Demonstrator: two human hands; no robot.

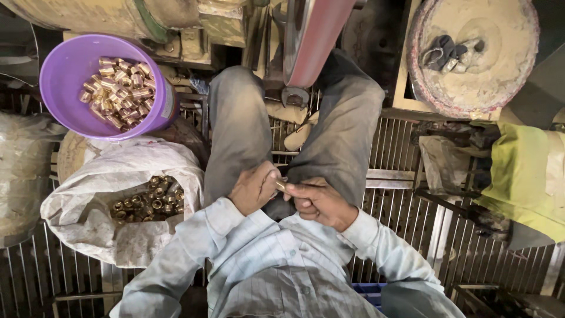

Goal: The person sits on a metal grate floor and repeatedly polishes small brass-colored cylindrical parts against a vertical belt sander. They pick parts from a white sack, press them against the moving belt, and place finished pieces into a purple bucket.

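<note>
Brass is the stuff in hand: a small fitting (281, 185) sits pinched between the two hands, low over the lap between the knees, where the seated person looks straight down on it. The left hand (254, 188) is curled around one end, its fingers (268, 174) closed on the piece. The right hand (319, 203) meets it from the other side, thumb and forefinger pressed to the same fitting, so each hand steadies an end and the piece can be turned or checked close to the body.

Supplies lie on the person's left, within an arm's sweep. A white sack (112, 200) lies slumped open on the grating (406, 176), its mouth rolled back so that the dull brass fittings inside (147, 200) show. Just beyond it a purple tub (65, 76) stands upright with brighter fittings (118, 91) heaped in its bottom; the two lots are kept apart, one container each.

Ahead of the knees a red belt (312, 35) slopes down from the machine, centred on the seat. To the right sit a dusty round drum top (471, 53) with a dark rag on it and, nearer, a yellow-green cloth (527, 176), both well apart from the hands.
</note>
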